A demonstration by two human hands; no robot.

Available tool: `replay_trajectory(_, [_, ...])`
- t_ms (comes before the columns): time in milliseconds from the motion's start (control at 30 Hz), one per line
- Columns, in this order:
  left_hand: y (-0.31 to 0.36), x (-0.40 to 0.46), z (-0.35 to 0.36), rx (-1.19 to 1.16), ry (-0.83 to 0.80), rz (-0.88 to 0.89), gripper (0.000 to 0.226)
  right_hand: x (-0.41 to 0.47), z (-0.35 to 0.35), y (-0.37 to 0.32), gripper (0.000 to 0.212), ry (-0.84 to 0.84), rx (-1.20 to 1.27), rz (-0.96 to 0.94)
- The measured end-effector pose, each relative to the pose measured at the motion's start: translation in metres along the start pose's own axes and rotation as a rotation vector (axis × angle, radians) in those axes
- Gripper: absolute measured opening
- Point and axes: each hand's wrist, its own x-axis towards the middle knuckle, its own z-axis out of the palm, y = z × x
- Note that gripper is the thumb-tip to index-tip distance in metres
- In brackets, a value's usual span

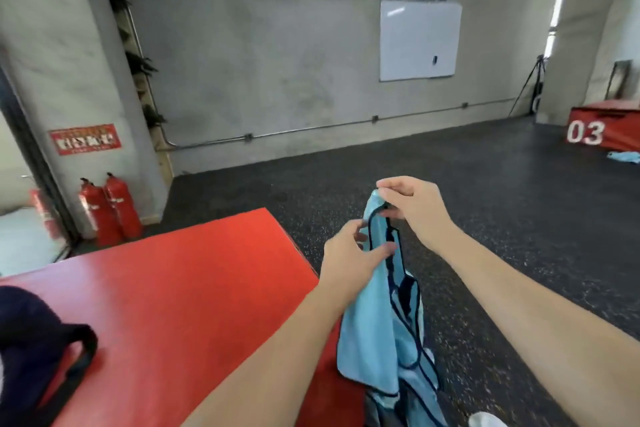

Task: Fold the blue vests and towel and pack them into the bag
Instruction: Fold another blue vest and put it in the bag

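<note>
We held a light-blue vest (377, 333) with dark piping in the air, just off the 3 o'clock edge of the red padded desk (180, 288). Our right hand (410, 208) pinched the top of one shoulder strap between thumb and fingertips, and the garment hung limp below it. Our left hand (349, 256), at 7 o'clock of the right, had its thumb and fingers closing loosely on the piped edge of an opening; whether it truly gripped we could not tell. The dark bag (38, 354) lay on the desk at 9 o'clock, well apart from the vest. Another light-blue cloth (625, 157) lay on the floor beside the red box marked 03 (602, 126) at 2 o'clock. We judged folding barely begun: next, find the second strap, spread the vest flat on the desk.
</note>
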Motion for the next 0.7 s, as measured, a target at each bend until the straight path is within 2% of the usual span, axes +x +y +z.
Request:
replay_trajectory(133, [0.039,0.023,-0.061,0.091,0.214,0.064,0.013,0.025,0.021,-0.082,0.015,-0.036,0.001,-0.157])
replay_trajectory(200, [0.057,0.036,-0.1,0.156,0.327,0.098,0.013,0.04,0.031,-0.119,0.018,-0.054,-0.062,-0.263])
replay_trajectory(300, [0.085,0.047,-0.158,0.153,0.405,0.167,0.008,0.056,0.05,-0.171,0.024,-0.048,-0.077,-0.377])
replay_trajectory(433, [0.119,0.047,-0.189,0.033,0.35,0.242,0.031,0.068,0.076,-0.222,0.029,-0.119,-0.127,-0.456])
replay_trajectory(500, [0.138,0.051,-0.201,0.011,0.385,0.28,0.039,0.072,0.091,-0.247,0.034,-0.177,-0.187,-0.498])
replay_trajectory(567, [0.157,0.055,-0.218,-0.021,0.46,0.323,0.034,0.072,0.103,-0.27,0.038,-0.212,-0.265,-0.545])
replay_trajectory(700, [0.185,0.054,-0.252,0.015,0.598,0.367,0.007,0.066,0.121,-0.296,0.032,-0.199,-0.346,-0.642])
